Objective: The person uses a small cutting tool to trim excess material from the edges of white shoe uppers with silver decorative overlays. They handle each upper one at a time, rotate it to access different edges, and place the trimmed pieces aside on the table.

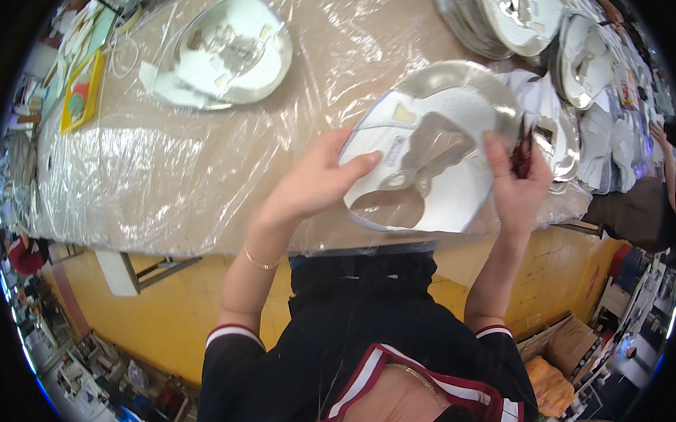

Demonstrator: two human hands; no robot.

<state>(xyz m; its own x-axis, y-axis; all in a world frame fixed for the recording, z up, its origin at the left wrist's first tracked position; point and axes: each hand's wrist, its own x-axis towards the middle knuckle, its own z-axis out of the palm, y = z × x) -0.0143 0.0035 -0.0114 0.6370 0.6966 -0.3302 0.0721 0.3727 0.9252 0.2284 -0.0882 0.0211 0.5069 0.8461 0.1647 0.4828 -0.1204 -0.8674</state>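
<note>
A flat white shoe upper [456, 181] with a shiny silver-beige rim and a cut-out opening is held up just above the near part of the table. My left hand [318, 174] pinches its left edge, thumb on top and fingers underneath. At the right edge, my right hand [519, 178] grips the upper with the thumb laid over it. That same hand also has a small dark red tool, which looks like thread snips [524, 151], tucked in its fingers. The fingers beneath the upper are hidden.
Clear plastic sheeting covers the brown table [225, 170]. A small pile of uppers [251, 58] lies at the far left, near a yellow tray [83, 92]. Tall stacks of uppers [521, 15] crowd the far right. Another person's arm [662, 144] shows at the right edge.
</note>
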